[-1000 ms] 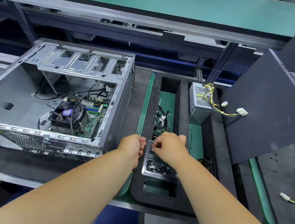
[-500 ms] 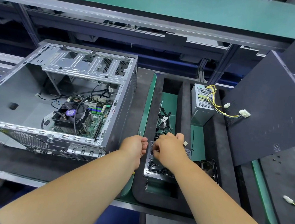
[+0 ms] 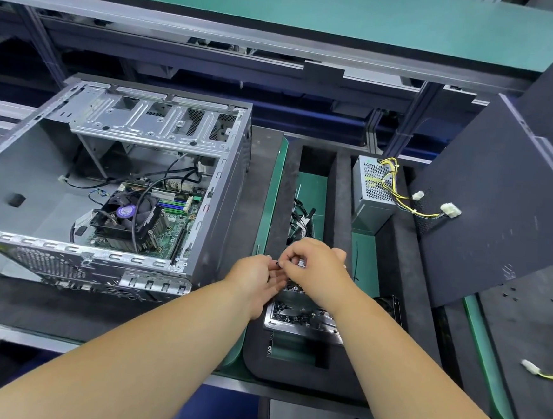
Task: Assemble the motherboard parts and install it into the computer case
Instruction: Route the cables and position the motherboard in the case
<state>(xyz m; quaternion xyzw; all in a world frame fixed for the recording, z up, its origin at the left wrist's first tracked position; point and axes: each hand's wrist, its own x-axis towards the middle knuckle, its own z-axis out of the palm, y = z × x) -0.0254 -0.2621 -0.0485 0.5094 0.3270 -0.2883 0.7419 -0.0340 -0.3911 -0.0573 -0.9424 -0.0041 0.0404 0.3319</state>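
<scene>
Right hand pinching a small dark screw at centre frame, above the metal tray; left hand loosely open, touching it. Case with motherboard inside, at left on the counter.

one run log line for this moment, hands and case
left hand: open, palm up beside tray | right hand: pinching small dark screw over screw tray | computer case: open, motherboard inside
</scene>
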